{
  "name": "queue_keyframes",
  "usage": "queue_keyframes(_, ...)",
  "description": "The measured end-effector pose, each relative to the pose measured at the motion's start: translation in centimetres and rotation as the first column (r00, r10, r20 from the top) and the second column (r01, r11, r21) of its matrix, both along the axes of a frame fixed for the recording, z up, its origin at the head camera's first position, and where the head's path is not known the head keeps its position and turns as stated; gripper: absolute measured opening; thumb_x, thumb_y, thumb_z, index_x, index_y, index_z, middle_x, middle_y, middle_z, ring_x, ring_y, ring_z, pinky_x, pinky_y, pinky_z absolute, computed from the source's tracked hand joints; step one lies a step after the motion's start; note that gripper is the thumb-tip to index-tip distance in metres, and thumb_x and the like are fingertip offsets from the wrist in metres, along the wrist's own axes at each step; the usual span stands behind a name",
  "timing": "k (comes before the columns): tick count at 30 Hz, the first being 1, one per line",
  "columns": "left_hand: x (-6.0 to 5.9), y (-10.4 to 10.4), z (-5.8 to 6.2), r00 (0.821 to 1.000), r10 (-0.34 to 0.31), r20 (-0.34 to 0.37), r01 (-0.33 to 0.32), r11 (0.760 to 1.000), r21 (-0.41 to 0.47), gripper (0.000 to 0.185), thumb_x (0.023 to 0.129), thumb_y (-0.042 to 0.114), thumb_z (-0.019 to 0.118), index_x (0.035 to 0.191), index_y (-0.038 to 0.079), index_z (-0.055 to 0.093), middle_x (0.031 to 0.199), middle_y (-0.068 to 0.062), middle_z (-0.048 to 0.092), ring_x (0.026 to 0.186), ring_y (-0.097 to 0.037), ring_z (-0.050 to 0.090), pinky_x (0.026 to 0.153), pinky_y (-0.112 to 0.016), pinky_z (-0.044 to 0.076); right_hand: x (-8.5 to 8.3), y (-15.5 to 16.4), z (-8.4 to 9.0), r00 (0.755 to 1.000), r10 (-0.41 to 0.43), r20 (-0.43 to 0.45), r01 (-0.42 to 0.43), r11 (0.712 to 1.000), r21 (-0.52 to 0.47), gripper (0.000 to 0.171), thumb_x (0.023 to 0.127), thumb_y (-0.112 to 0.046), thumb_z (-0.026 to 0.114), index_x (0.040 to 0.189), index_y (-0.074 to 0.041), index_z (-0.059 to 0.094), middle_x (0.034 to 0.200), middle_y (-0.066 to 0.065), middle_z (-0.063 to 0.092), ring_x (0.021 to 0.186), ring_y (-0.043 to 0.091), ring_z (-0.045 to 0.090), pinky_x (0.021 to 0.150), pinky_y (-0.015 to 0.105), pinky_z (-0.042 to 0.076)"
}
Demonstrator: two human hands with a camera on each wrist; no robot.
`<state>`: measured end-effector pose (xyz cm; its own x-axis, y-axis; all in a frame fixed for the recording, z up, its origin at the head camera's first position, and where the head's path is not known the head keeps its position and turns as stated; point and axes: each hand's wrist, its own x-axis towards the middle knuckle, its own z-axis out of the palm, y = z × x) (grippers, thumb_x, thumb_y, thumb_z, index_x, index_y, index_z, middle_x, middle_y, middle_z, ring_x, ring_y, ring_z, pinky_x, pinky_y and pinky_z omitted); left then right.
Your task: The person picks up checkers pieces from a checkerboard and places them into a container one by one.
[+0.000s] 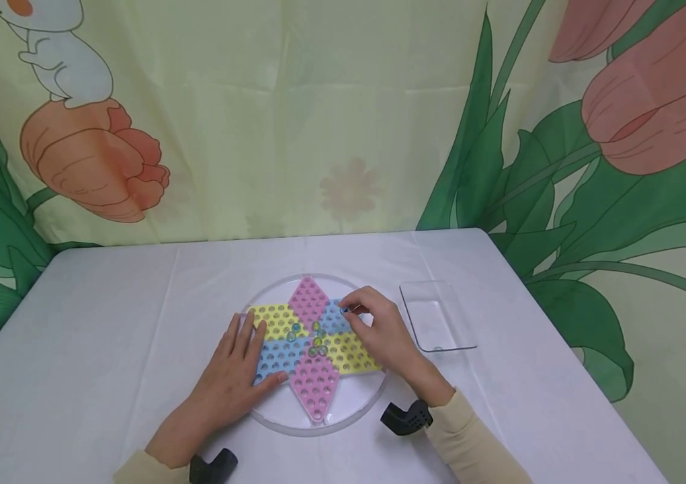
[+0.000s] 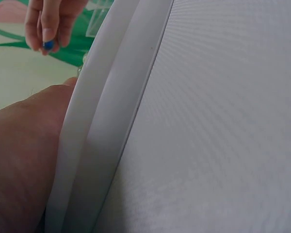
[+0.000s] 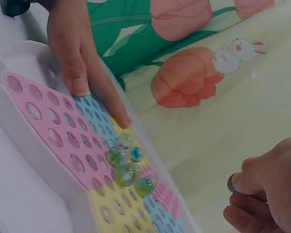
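Note:
A round white Chinese checkers board (image 1: 282, 425) lies on the table, its star of pink, yellow and light blue triangles full of holes. My left hand (image 1: 228, 370) rests on its left side, fingers straight and spread. Over the upper right light blue triangle, my right hand (image 1: 386, 335) pinches a dark blue marble (image 2: 48, 45) between thumb and fingers. In the right wrist view this marble (image 3: 231, 183) is held above the board's surface. Several glass marbles (image 3: 127, 174), green, clear and blue, sit in holes around the middle of the star.
A clear rectangular plastic tray (image 1: 433, 312) stands right of the board, with a small marble (image 1: 438, 349) at its near edge. A white cloth covers the table (image 1: 107, 336). Behind it hangs a curtain (image 1: 288, 134) printed with tulips and a rabbit.

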<state>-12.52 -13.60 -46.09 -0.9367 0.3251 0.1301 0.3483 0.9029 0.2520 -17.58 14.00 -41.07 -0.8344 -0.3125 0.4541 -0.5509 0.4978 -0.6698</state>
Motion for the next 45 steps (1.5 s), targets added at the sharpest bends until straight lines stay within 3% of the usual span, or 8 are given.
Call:
queue_keyframes(22, 0.1, -0.1, 0.3, 1.0, -0.008, 0.004, 0.007, 1.0, 0.011, 0.095, 0.091, 0.061, 0.057, 0.154, -0.003, 0.026, 0.164, -0.025, 0.013, 0.152, -0.044, 0.007, 0.121, -0.057, 0.018, -0.1, 3.3, 2.8, 0.986, -0.161, -0.041, 0.158, 0.985, -0.062, 0.02, 0.091, 0.001, 0.066, 0.108, -0.009, 0.068, 0.107, 0.001, 0.066, 0.099, 0.011, 0.064, 0.092, 0.027, 0.056)
queue_keyframes(30, 0.2, -0.1, 0.3, 1.0, -0.009, 0.002, 0.009, 1.0, 0.01, 0.095, 0.091, 0.061, 0.057, 0.154, -0.003, 0.026, 0.164, -0.026, 0.013, 0.152, -0.045, 0.007, 0.121, -0.057, 0.018, -0.4, 4.3, 3.0, 0.976, -0.208, -0.058, 0.205, 0.977, -0.05, 0.019, 0.092, -0.001, 0.067, 0.109, -0.007, 0.069, 0.108, 0.003, 0.067, 0.1, 0.014, 0.065, 0.092, 0.024, 0.055)
queue_keyframes(38, 0.1, -0.1, 0.4, 1.0, -0.009, 0.002, 0.009, 1.0, 0.006, 0.095, 0.091, 0.062, 0.057, 0.154, -0.002, 0.026, 0.164, -0.025, 0.013, 0.152, -0.044, 0.007, 0.121, -0.057, 0.019, -0.6, 5.2, 3.1, 0.962, -0.268, -0.046, 0.266, 0.963, -0.047, 0.018, 0.092, -0.001, 0.067, 0.109, -0.006, 0.069, 0.108, 0.007, 0.067, 0.101, 0.02, 0.066, 0.093, 0.036, 0.057)
queue_keyframes(45, 0.2, -0.1, 0.4, 1.0, -0.007, 0.007, 0.007, 1.0, 0.005, 0.096, 0.091, 0.062, 0.057, 0.154, -0.002, 0.026, 0.164, -0.025, 0.013, 0.152, -0.044, 0.007, 0.122, -0.057, 0.018, -1.0, 6.1, 2.5, 0.951, -0.309, -0.022, 0.31, 0.951, 0.022, 0.016, 0.093, -0.002, 0.065, 0.108, -0.005, 0.068, 0.108, 0.009, 0.067, 0.1, 0.022, 0.065, 0.092, 0.039, 0.057)
